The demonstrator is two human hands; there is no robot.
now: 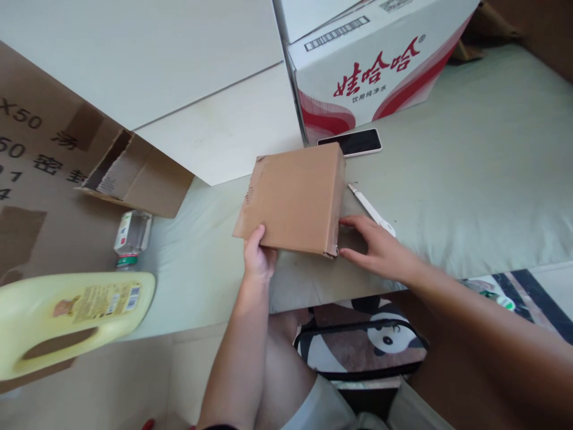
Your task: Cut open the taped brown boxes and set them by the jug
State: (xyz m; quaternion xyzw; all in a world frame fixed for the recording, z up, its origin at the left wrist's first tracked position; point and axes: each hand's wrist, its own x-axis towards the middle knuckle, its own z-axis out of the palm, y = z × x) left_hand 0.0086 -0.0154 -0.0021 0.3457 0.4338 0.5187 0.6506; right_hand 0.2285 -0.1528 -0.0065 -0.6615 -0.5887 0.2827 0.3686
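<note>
A flat brown cardboard box is held tilted above the pale green cloth surface. My left hand grips its near left edge, thumb on top and fingers hidden underneath. At the box's right side, my right hand has thumb and fingers apart, with the fingertips at or very near the narrow side; whether they touch, I cannot tell. The box's near right corner looks torn. Just right of the box lies a white-handled utility knife. Behind it a phone with a dark screen lies flat.
A white and red water carton stands at the back beside large white boxes. To the left are an opened brown carton, a clear bottle on its side and a yellow jug. A panda-print bag sits below the front edge.
</note>
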